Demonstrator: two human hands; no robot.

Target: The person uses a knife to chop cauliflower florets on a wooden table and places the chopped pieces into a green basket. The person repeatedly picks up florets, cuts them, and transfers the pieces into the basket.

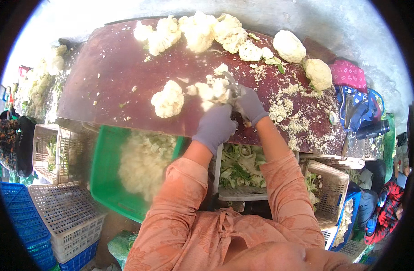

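Both hands wear purple-grey gloves and meet over a dark red board (132,74). My right hand (250,103) is closed around a knife, whose curved metal blade (231,79) shows beyond the fingers. My left hand (216,126) grips the near side of a partly cut cauliflower (214,90); its fingers are partly hidden. Loose florets lie just beyond the blade. To the left of the hands sits a whole cauliflower piece (167,99).
Several cauliflower heads (197,32) line the board's far edge. Crumbs (281,110) cover its right part. Below stand a green tub (107,176) of florets and a crate (242,196) of leaf trimmings. Stacked crates (66,213) stand left; another person (385,213) is at far right.
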